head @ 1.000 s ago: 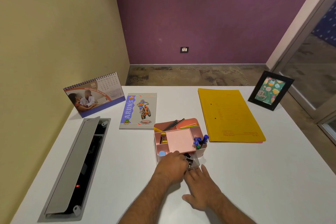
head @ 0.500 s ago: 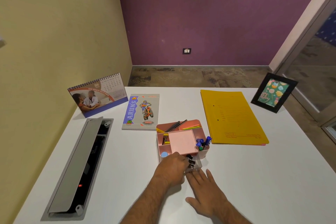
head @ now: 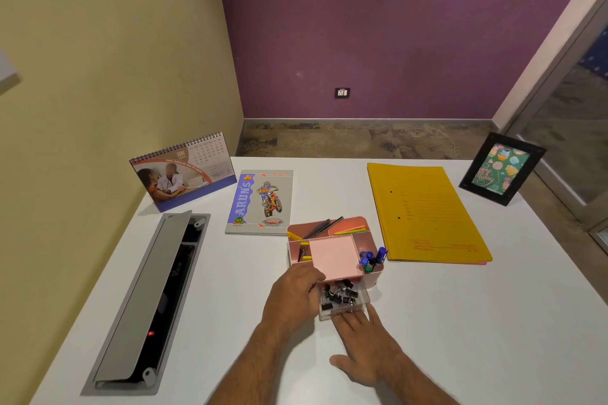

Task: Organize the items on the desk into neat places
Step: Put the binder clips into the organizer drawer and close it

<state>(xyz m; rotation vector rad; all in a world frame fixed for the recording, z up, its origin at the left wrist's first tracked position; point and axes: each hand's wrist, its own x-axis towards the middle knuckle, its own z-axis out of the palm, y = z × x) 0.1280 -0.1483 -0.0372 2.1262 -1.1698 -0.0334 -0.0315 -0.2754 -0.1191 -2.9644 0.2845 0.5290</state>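
Note:
A pink desk organizer stands mid-table with pens, pencils and a pink tray. Its clear drawer is pulled out toward me and holds several black binder clips. My left hand sits at the drawer's left side, fingers curled round its edge beside the organizer's front corner. My right hand lies flat on the table with straight fingers, its fingertips touching the drawer's front. Also on the table are a notebook, a yellow folder, a desk calendar and a framed card.
An open grey cable tray is sunk into the table along the left side. A yellow wall is close on the left. The white table's right edge runs beside a glass door.
My left hand has slid left off the clips, so more of the open drawer shows. My right hand's fingertips stay at the drawer's front. The view has tilted slightly.

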